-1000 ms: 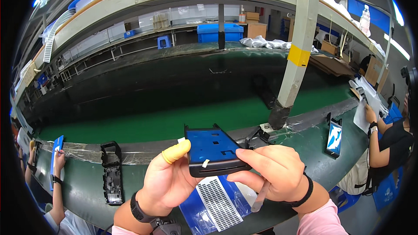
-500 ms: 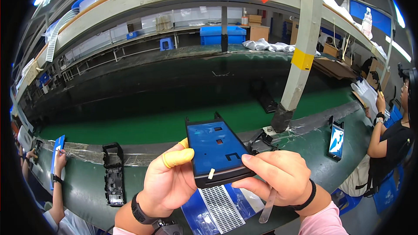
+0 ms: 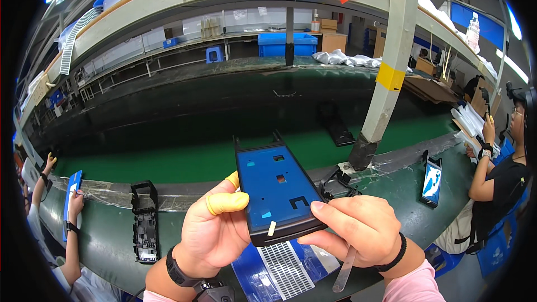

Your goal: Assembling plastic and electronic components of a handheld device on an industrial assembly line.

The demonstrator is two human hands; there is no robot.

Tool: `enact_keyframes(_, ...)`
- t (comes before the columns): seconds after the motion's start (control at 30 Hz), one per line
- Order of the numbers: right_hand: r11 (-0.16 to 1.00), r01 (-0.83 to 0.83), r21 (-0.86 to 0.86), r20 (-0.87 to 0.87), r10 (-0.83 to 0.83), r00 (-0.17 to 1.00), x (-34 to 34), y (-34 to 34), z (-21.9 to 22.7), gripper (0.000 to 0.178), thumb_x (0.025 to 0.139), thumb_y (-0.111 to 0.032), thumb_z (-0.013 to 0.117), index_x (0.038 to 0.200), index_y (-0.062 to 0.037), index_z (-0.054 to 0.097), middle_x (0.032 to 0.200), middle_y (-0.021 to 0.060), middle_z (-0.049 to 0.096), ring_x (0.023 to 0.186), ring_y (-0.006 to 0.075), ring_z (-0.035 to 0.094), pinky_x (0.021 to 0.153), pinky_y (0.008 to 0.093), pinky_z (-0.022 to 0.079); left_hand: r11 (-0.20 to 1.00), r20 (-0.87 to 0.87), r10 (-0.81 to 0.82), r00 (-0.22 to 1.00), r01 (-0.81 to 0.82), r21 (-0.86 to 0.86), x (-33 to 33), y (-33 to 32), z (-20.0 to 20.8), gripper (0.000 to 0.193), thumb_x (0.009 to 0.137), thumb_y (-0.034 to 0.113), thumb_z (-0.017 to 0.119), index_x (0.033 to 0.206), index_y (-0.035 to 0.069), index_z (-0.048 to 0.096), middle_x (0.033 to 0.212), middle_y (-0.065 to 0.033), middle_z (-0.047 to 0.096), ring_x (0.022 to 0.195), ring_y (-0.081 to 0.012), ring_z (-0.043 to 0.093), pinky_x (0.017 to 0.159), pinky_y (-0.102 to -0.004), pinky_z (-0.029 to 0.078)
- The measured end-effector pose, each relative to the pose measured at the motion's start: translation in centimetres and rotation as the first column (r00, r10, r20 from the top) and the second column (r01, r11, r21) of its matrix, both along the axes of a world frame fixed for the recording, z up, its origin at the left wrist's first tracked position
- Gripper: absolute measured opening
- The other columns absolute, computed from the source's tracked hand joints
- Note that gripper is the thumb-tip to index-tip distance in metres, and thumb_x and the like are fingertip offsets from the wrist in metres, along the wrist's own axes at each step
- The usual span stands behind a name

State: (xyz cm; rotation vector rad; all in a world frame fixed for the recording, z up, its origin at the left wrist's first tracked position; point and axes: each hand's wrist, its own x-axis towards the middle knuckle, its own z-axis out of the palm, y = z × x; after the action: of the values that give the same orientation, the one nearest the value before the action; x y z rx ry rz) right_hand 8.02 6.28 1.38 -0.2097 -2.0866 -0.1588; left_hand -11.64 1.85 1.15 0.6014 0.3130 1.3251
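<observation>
Both hands hold a black plastic housing [image 3: 291, 231] faced with blue film [image 3: 267, 182], tilted up in front of me. Small cut-outs dot the film, and a pale tab [image 3: 272, 229] sticks up near its lower edge. My left hand [image 3: 215, 240], with yellow finger cots on thumb and a finger, grips the housing's left side. At the lower right corner, my right hand [image 3: 363, 226] pinches it between thumb and fingers. A translucent strip-like tool [image 3: 344, 269] pokes out below the right palm. Under the housing lies a blue sheet with a white grid of labels [image 3: 285, 271].
A black frame part [image 3: 145, 229] lies left on the green bench, another black housing [image 3: 431, 182] right. Behind runs a dark green belt [image 3: 196, 154] carrying a black part [image 3: 335, 126]. A grey post [image 3: 386, 84] rises right of centre. People sit at both sides.
The housing is tipped slightly, so its film reflects differently. On the belt, the black part has shifted a little left. At far left, another person's hand has come up over the belt.
</observation>
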Motion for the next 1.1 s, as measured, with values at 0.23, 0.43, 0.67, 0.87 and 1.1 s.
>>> enact_keyframes(0.23, 0.888, -0.122, -0.444, -0.079, 0.097, 0.992, -0.4, -0.2, 0.0, 0.032, 0.062, -0.01, 0.072, 0.089, 0.0025, 0.059, 0.067, 0.0115, 0.056, 0.052, 0.0144, 0.055, 0.045, 0.022, 0.043, 0.991, -0.072, 0.119, 0.99, -0.113, 0.076, -0.2, 0.7, -0.2, 0.052, 0.072, 0.003, 0.044, 0.122, 0.0, 0.029, 0.114, -0.0187, 0.045, 0.1, -0.0313, 0.051, 0.082, -0.0419, 0.046)
enact_keyframes(0.43, -0.137, -0.599, -0.789, -0.611, 0.079, 0.787, -1.5, 1.8, -1.2, 0.042, 0.078, -0.002, 0.055, 0.115, 0.0047, 0.037, 0.076, 0.0086, 0.059, 0.04, 0.0025, 0.038, 0.036, 0.0159, 0.028, 0.966, -0.114, 0.164, 0.98, -0.137, 0.219, -1.4, 3.1, -0.9, 0.059, 0.07, -0.003, 0.046, 0.125, 0.002, 0.024, 0.114, -0.0182, 0.044, 0.098, -0.0283, 0.053, 0.073, -0.0388, 0.052)
enact_keyframes(0.67, -0.12, -0.621, -0.775, -0.63, 0.073, 0.773, -1.2, 1.0, -0.8, 0.041, 0.078, 0.0, 0.054, 0.116, 0.0055, 0.038, 0.08, 0.011, 0.061, 0.041, 0.0023, 0.038, 0.037, 0.0154, 0.029, 0.97, -0.1, 0.177, 0.979, -0.156, 0.186, -1.2, 2.7, -0.8, 0.054, 0.067, -0.003, 0.047, 0.119, -0.002, 0.033, 0.11, -0.0181, 0.049, 0.097, -0.0286, 0.054, 0.08, -0.0378, 0.048)
enact_keyframes(0.87, -0.139, -0.638, -0.757, -0.65, 0.075, 0.756, -1.1, 0.7, -0.7, 0.041, 0.078, 0.0, 0.054, 0.116, 0.005, 0.039, 0.083, 0.012, 0.061, 0.045, 0.0013, 0.041, 0.039, 0.0148, 0.029, 0.977, -0.096, 0.16, 0.983, -0.143, 0.159, -1.4, 2.4, -0.9, 0.053, 0.068, -0.004, 0.046, 0.119, -0.003, 0.033, 0.109, -0.02, 0.048, 0.097, -0.0296, 0.054, 0.08, -0.0378, 0.048)
enact_keyframes(1.1, -0.148, -0.645, -0.75, -0.658, 0.056, 0.751, -0.9, 0.6, -0.6, 0.041, 0.078, 0.0, 0.055, 0.115, 0.0047, 0.04, 0.084, 0.0121, 0.061, 0.049, 0.0014, 0.043, 0.041, 0.0148, 0.03, 0.982, -0.054, 0.125, 0.991, -0.116, 0.147, -1.3, 2.3, -0.8, 0.052, 0.069, -0.005, 0.043, 0.119, -0.004, 0.032, 0.109, -0.021, 0.048, 0.095, -0.0305, 0.054, 0.078, -0.0377, 0.05)
